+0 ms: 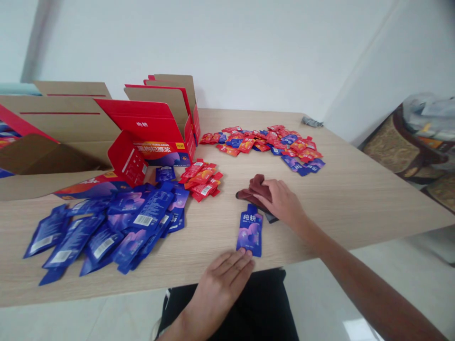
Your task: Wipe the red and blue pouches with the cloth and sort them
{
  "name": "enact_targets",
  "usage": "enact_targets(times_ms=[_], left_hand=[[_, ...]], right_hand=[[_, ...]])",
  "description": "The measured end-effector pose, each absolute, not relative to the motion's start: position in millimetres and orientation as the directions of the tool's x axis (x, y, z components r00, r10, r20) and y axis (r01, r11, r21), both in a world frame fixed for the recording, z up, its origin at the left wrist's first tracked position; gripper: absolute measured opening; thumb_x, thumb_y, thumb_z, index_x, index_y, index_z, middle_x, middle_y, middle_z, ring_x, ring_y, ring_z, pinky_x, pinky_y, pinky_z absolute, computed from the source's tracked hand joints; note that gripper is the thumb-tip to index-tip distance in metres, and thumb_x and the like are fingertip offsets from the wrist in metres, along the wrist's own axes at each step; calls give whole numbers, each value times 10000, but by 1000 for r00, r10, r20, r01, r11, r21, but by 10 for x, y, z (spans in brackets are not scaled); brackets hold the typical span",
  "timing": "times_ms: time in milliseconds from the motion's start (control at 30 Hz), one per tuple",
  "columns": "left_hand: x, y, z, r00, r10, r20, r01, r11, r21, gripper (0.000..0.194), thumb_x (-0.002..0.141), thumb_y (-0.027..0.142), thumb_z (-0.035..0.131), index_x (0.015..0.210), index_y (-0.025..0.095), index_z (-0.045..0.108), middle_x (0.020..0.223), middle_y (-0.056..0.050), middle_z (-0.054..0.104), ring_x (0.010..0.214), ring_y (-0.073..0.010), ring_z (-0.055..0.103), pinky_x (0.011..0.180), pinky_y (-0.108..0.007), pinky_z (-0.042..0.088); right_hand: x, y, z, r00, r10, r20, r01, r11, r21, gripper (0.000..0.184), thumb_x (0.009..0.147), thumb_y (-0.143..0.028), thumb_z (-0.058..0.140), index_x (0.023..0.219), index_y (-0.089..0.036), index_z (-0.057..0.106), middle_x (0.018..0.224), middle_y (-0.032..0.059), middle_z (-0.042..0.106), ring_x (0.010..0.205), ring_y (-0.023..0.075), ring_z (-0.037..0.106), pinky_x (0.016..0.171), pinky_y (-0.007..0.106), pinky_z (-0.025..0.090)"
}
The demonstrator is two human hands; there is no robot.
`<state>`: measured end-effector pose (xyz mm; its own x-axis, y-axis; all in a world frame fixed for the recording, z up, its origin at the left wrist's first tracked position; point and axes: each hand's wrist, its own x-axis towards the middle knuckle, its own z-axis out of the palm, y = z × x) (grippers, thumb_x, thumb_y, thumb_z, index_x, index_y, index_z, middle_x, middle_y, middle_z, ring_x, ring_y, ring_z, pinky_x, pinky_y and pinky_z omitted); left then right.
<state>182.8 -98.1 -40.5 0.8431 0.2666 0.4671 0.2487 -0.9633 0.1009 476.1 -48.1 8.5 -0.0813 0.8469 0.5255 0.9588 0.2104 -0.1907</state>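
Note:
A blue pouch with purple fruit printing [250, 234] lies flat near the table's front edge, its narrow neck pointing away from me. My left hand [222, 286] rests its outstretched fingertips on the pouch's lower end. Just beyond the pouch, to the right, my right hand [282, 201] has its fingers closed on a crumpled brown cloth [261, 187]. A dark grey piece shows beneath that cloth. To the left, a heap of blue pouches [142, 222] spreads over the table, and a small pile of red sachets [201, 180] sits beside it.
Open red cardboard boxes [156, 118] stand at the back left. Mixed red and blue sachets [263, 142] lie scattered toward the back. A small grey crumpled item [312, 121] is at the far corner. A patterned chair [391, 142] with plastic bags stands at right.

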Motion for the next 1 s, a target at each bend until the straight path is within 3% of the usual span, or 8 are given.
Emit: enact_targets(times_ms=[100, 233, 300, 433, 600, 767, 867, 1000], left_hand=[[1839, -980, -423, 831, 277, 482, 249, -961, 122, 401, 1114, 139, 323, 1375, 158, 627, 1455, -47, 637, 1336, -189, 614, 1133, -361, 512], [1854, -982, -448, 806, 293, 514, 250, -956, 152, 355, 1096, 119, 381, 1309, 140, 664, 1285, -63, 739, 1168, -179, 714, 1092, -352, 544], [1854, -989, -455, 810, 299, 505, 255, -954, 156, 356, 1090, 110, 388, 1314, 144, 663, 1281, -70, 740, 1163, -181, 716, 1089, -354, 546], [1841, -997, -441, 832, 278, 481, 243, -961, 134, 381, 1097, 121, 369, 1377, 153, 625, 1448, -76, 641, 1337, -195, 613, 1132, -372, 512], [1855, -939, -370, 831, 273, 485, 235, -962, 138, 331, 1093, 152, 434, 1362, 163, 627, 1390, -65, 683, 1308, -190, 634, 1099, -363, 530], [1933, -872, -229, 838, 310, 450, 227, -947, 228, 342, 1048, 336, 603, 1346, 166, 616, 1236, -78, 744, 1197, -200, 680, 1072, -365, 532], [1991, -887, -165, 826, 354, 438, 253, -928, 274, 346, 1008, 400, 665, 1285, 194, 644, 1186, -54, 741, 1183, -204, 665, 1100, -371, 509], [2040, -941, -186, 839, 383, 386, 340, -924, 177, 653, 922, 598, 702, 1431, 210, 573, 1514, -85, 562, 1456, -298, 462, 1187, -427, 449]], right_hand=[[4589, -776, 173, -1, 814, 580, 935, 207, -289, 332, 984, -452, 635, 1205, -225, 538, 1103, 124, 663, 1007, 301, 644, 855, 433, 545], [4291, -1149, 26, -363, 839, 406, 827, 491, -275, 271, 964, -385, 679, 1175, -251, 575, 1081, 75, 688, 1014, 265, 659, 891, 409, 547], [4265, -1135, -93, -406, 831, 381, 814, 518, -262, 268, 954, -364, 694, 1166, -244, 581, 1058, 73, 690, 1025, 268, 656, 895, 419, 548], [4484, -727, -203, -275, 865, 420, 901, 385, -202, 309, 939, -398, 707, 1167, -235, 577, 1067, 90, 679, 1017, 284, 643, 847, 425, 558], [4869, -297, -92, -122, 857, 501, 966, 219, -139, 285, 1014, -446, 576, 1188, -220, 568, 1105, 131, 660, 1020, 311, 620, 872, 453, 530], [5047, -553, -1, 250, 736, 629, 928, 3, -372, 478, 987, -592, 553, 1247, -192, 534, 1114, 152, 645, 1038, 326, 623, 909, 466, 509], [5076, -857, -41, 429, 700, 571, 840, -76, -537, 586, 925, -678, 591, 1257, -198, 538, 1167, 155, 644, 1068, 331, 633, 944, 467, 498], [5097, -1183, -203, 605, 699, 381, 697, -234, -678, 727, 813, -771, 639, 1263, -211, 531, 1166, 158, 656, 1047, 370, 657, 909, 498, 513]])
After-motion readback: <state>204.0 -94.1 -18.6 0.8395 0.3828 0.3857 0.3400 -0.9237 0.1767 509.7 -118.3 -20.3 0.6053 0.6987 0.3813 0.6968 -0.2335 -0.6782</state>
